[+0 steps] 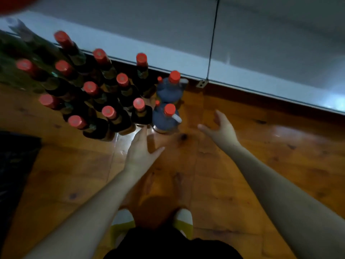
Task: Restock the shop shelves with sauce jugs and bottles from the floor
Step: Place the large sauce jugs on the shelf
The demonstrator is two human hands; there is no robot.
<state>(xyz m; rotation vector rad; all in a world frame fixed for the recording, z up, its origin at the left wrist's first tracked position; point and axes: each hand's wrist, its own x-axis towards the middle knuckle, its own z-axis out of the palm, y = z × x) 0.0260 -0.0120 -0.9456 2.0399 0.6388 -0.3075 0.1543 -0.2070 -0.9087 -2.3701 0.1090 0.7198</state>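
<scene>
As the view looks straight down from head height, two bare arms reach forward over a glossy wooden floor [242, 174]. The left hand [141, 148] is spread wide, fingers straight and thumb out to the side, holding nothing. Its fingertips lie at the foot of a dark bottle, and it is unclear whether they touch it. The right hand [219, 129] is also wide open and empty, fingers loosely fanned, palm turned toward the left hand.

Just beyond the gap between the two hands stands the near sauce jug [165, 120], dark, with a red cap and a pale handle. A second sauce jug [170, 88] of the same kind stands directly behind it, farther from the hands. Beyond the left hand and out to its outer side, a crowded cluster of sauce bottles [110, 116], dark with red caps, stands upright on the floor. Past all of them runs the pale grey shelf base [186, 58]. Behind the wrists, nearer the body, the toes of pale shoes [183, 216] show.
</scene>
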